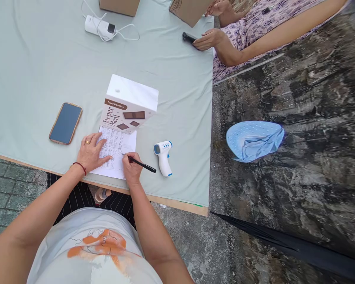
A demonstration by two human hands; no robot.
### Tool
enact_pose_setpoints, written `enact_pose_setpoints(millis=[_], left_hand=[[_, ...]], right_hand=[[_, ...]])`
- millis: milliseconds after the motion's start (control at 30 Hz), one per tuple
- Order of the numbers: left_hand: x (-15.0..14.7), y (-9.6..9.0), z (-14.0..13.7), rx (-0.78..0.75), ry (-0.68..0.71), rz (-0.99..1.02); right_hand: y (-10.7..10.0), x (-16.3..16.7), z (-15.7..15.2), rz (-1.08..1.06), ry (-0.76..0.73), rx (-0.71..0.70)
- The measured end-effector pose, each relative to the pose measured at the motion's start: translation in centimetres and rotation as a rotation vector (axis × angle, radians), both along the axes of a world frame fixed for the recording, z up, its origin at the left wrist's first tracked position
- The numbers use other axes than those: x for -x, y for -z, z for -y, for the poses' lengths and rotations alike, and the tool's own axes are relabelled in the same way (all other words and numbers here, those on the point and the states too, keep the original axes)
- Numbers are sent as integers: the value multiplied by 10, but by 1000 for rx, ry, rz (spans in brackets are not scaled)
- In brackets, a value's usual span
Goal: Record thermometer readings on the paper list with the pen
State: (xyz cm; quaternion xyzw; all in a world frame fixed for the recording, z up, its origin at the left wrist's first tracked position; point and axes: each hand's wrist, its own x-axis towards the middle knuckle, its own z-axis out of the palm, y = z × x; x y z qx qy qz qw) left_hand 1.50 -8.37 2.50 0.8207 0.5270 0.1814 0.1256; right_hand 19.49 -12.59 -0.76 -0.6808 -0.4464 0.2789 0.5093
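Observation:
A printed sheet of paper (114, 172) lies at the table's near edge, its far end against a white and brown box (133, 90) lettered "NutriMotion Su-per Meal". My left hand (91, 152) rests flat on the sheet's left side with its fingers spread; a ring and a red wrist cord show on it. A black pen (146, 165) is gripped in my right hand (131, 169), and its tip points at the printed rows. Right of that hand lies a white and blue infrared thermometer (164, 157). Over to the left is a smartphone (65, 123), screen up.
A pale green cloth (47, 71) covers the table. Toward the back are a white device (99, 27) with a cable and two cardboard boxes (121, 6). Across the right corner, another person's hand (210, 39) holds a dark object. A blue hat-like item (254, 138) appears against the stone surface.

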Motion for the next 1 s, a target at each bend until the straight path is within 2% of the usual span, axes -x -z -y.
enact_pose_setpoints(millis=[700,900,1000], left_hand=[[0,0,0,-4,-3,-59],[0,1,-2,20,-8,-3],[1,1,-1,19,-2,-5]], right_hand=[[1,-1,0,19,-47,2],[0,-3,2,-13,39,-73],[-2,-15,4,95,16,-118]])
